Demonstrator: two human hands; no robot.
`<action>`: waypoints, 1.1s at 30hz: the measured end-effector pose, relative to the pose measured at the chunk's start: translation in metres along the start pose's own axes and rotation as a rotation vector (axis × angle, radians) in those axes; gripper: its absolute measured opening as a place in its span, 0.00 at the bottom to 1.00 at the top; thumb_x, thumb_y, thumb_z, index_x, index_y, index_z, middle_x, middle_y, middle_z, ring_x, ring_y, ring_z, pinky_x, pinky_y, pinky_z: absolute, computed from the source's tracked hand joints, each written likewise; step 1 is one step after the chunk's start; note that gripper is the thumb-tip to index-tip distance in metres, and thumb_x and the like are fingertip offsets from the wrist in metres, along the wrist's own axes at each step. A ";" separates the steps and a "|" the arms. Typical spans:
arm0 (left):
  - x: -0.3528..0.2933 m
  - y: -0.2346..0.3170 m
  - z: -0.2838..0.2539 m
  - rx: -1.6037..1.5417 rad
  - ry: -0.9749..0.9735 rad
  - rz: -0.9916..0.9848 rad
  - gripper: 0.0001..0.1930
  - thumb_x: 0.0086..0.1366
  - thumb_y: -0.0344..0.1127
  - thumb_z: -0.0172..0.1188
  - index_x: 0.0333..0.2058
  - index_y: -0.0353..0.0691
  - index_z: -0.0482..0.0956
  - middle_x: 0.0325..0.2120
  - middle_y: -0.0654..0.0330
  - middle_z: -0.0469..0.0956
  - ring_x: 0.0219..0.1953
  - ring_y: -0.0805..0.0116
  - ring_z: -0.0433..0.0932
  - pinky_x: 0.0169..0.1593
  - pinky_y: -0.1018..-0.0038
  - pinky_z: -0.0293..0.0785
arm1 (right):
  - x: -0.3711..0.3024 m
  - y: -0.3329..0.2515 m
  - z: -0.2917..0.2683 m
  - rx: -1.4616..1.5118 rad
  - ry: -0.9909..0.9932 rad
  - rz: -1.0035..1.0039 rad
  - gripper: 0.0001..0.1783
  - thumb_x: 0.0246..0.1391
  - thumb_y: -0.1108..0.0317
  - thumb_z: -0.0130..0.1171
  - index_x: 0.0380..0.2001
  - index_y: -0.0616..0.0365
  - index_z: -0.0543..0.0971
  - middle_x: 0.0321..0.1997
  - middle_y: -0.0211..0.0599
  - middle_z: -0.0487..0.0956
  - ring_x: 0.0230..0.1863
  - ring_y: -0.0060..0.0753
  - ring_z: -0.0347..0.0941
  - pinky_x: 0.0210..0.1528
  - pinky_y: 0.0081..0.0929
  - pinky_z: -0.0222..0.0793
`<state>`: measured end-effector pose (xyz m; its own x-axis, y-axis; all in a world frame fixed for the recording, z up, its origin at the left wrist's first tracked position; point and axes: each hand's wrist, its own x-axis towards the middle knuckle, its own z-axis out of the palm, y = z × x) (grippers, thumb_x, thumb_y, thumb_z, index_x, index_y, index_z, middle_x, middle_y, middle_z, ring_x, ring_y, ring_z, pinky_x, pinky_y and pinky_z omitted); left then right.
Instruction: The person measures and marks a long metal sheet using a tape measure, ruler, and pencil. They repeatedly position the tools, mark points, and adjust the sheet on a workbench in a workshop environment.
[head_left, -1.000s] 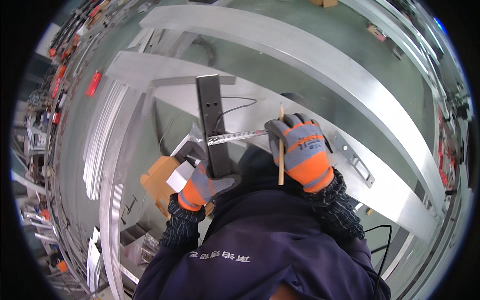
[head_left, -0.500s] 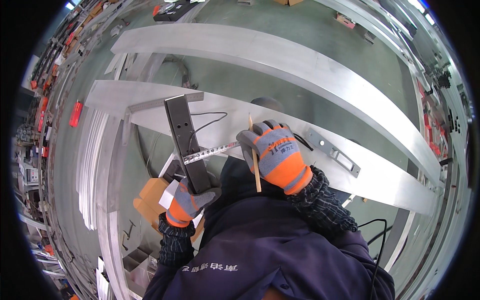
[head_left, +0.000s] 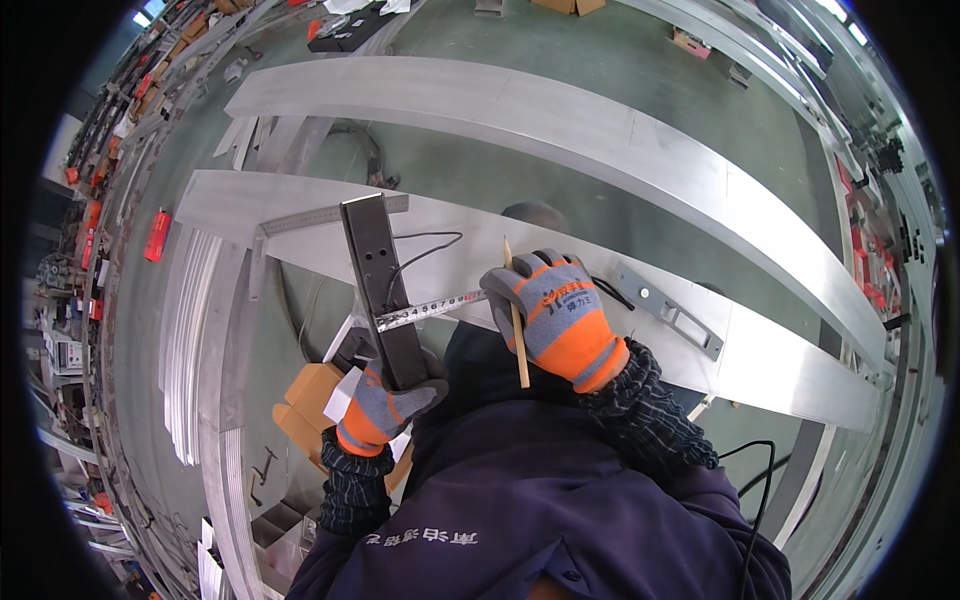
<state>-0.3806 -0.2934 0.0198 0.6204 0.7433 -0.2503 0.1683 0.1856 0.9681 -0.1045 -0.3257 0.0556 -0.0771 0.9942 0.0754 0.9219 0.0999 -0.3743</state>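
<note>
My gloved left hand (head_left: 385,408) is closed around the near end of a black metal bar (head_left: 372,255) with small holes in its face. A thin black cable (head_left: 437,234) comes from the bar. The blade of a tape measure (head_left: 432,308) lies across the bar and runs right to my gloved right hand (head_left: 562,318). That hand is closed and also holds a wooden pencil (head_left: 518,345), tip pointing away from me. The tape's case is hidden by the hand. To the right of it, a slotted metal plate (head_left: 668,312) lies on the broad aluminium beam (head_left: 770,362).
A metal square (head_left: 320,217) rests on the beam behind the bar. Another long aluminium beam (head_left: 560,118) spans farther off. Stacked profiles (head_left: 190,350) stand at the left, near an opened cardboard box (head_left: 305,400). A black cable (head_left: 768,500) hangs at the lower right.
The whole view has shifted slightly, so everything sits a little lower and to the right. Both hands keep their grip, and the tape still crosses the bar.
</note>
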 end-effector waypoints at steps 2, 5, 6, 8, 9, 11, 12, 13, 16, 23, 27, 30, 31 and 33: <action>0.000 0.000 0.000 0.000 -0.004 0.005 0.13 0.58 0.26 0.71 0.42 0.37 0.81 0.36 0.62 0.83 0.37 0.73 0.79 0.43 0.74 0.78 | 0.002 0.000 -0.002 0.020 -0.038 0.015 0.37 0.31 0.60 0.77 0.52 0.44 0.79 0.48 0.40 0.78 0.50 0.50 0.74 0.54 0.44 0.67; 0.000 -0.001 0.000 -0.003 0.006 -0.005 0.13 0.58 0.26 0.71 0.42 0.37 0.81 0.35 0.62 0.83 0.37 0.73 0.79 0.43 0.74 0.78 | 0.002 0.000 0.000 0.014 -0.030 0.014 0.37 0.31 0.60 0.77 0.52 0.45 0.79 0.47 0.40 0.79 0.50 0.50 0.74 0.53 0.44 0.67; 0.000 0.000 0.000 -0.007 0.003 -0.013 0.13 0.58 0.26 0.71 0.42 0.37 0.81 0.35 0.62 0.83 0.37 0.73 0.79 0.43 0.74 0.78 | 0.001 0.001 0.000 0.018 -0.026 0.011 0.37 0.31 0.60 0.77 0.52 0.44 0.79 0.46 0.40 0.79 0.49 0.50 0.74 0.53 0.44 0.67; 0.001 0.004 0.001 -0.015 -0.005 -0.027 0.12 0.58 0.26 0.71 0.41 0.36 0.82 0.34 0.62 0.83 0.37 0.74 0.79 0.43 0.74 0.78 | 0.001 0.002 0.001 0.024 -0.018 0.006 0.36 0.31 0.61 0.76 0.51 0.44 0.79 0.46 0.40 0.79 0.48 0.51 0.74 0.53 0.44 0.67; 0.001 0.006 0.001 -0.004 -0.007 -0.033 0.12 0.58 0.26 0.71 0.41 0.36 0.82 0.34 0.62 0.82 0.36 0.74 0.79 0.43 0.74 0.78 | 0.001 0.002 0.001 0.026 -0.015 0.004 0.36 0.31 0.61 0.76 0.51 0.44 0.79 0.46 0.40 0.79 0.48 0.51 0.74 0.53 0.44 0.67; 0.001 0.008 0.001 0.019 -0.010 -0.047 0.12 0.58 0.26 0.71 0.41 0.36 0.82 0.34 0.63 0.82 0.36 0.74 0.79 0.42 0.74 0.77 | 0.002 0.003 0.002 0.033 -0.010 0.000 0.36 0.31 0.61 0.76 0.51 0.44 0.79 0.46 0.41 0.79 0.47 0.51 0.75 0.52 0.44 0.67; 0.001 0.008 0.001 0.036 -0.009 -0.037 0.11 0.58 0.26 0.71 0.40 0.36 0.82 0.34 0.63 0.82 0.36 0.74 0.79 0.42 0.74 0.77 | 0.002 0.002 0.002 0.039 0.015 -0.008 0.28 0.38 0.61 0.72 0.48 0.45 0.80 0.44 0.41 0.79 0.47 0.51 0.75 0.52 0.44 0.68; 0.001 0.007 0.001 0.054 -0.007 -0.026 0.11 0.58 0.26 0.71 0.40 0.36 0.82 0.34 0.63 0.82 0.36 0.74 0.79 0.42 0.74 0.77 | 0.002 0.002 0.003 0.045 0.039 -0.016 0.21 0.44 0.61 0.68 0.46 0.45 0.81 0.43 0.41 0.79 0.46 0.51 0.76 0.51 0.44 0.68; 0.000 0.004 0.001 0.089 0.000 -0.006 0.11 0.58 0.26 0.70 0.40 0.36 0.82 0.33 0.62 0.82 0.36 0.74 0.79 0.42 0.74 0.77 | 0.001 0.001 0.002 0.060 0.038 -0.016 0.15 0.51 0.61 0.65 0.44 0.46 0.82 0.42 0.42 0.79 0.45 0.51 0.77 0.50 0.45 0.69; 0.000 0.009 0.001 0.144 0.002 -0.024 0.10 0.59 0.28 0.70 0.39 0.37 0.83 0.33 0.61 0.82 0.35 0.72 0.79 0.42 0.71 0.76 | 0.000 0.005 0.010 0.034 -0.001 -0.005 0.33 0.33 0.62 0.75 0.50 0.43 0.80 0.45 0.41 0.79 0.47 0.50 0.75 0.52 0.44 0.68; 0.000 0.009 0.002 0.204 0.011 0.024 0.10 0.59 0.30 0.71 0.39 0.37 0.83 0.34 0.61 0.83 0.36 0.71 0.79 0.42 0.70 0.76 | -0.001 0.005 0.007 0.057 -0.029 -0.002 0.32 0.34 0.63 0.74 0.50 0.43 0.80 0.44 0.41 0.79 0.46 0.51 0.75 0.51 0.44 0.68; -0.001 0.000 0.001 0.149 0.019 -0.018 0.11 0.59 0.30 0.72 0.40 0.37 0.83 0.35 0.60 0.83 0.37 0.70 0.80 0.43 0.70 0.77 | -0.001 0.007 0.006 0.076 -0.020 -0.009 0.31 0.35 0.63 0.72 0.50 0.43 0.80 0.44 0.41 0.78 0.46 0.51 0.75 0.51 0.43 0.68; -0.002 -0.003 0.001 0.109 0.027 -0.034 0.11 0.59 0.30 0.72 0.40 0.38 0.83 0.35 0.60 0.83 0.37 0.70 0.80 0.43 0.70 0.77 | -0.001 0.006 0.006 0.079 -0.011 -0.008 0.31 0.36 0.63 0.72 0.50 0.43 0.80 0.44 0.41 0.78 0.45 0.51 0.75 0.51 0.43 0.68; -0.002 -0.004 0.000 0.098 0.026 -0.039 0.11 0.59 0.30 0.72 0.40 0.38 0.83 0.35 0.60 0.83 0.37 0.69 0.80 0.43 0.70 0.77 | -0.001 0.006 0.007 0.085 -0.008 -0.008 0.31 0.36 0.63 0.71 0.50 0.44 0.80 0.44 0.41 0.78 0.46 0.51 0.75 0.51 0.43 0.68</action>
<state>-0.3820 -0.2957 0.0169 0.5922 0.7533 -0.2862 0.2671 0.1516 0.9517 -0.1018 -0.3260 0.0474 -0.0873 0.9936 0.0714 0.8858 0.1102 -0.4508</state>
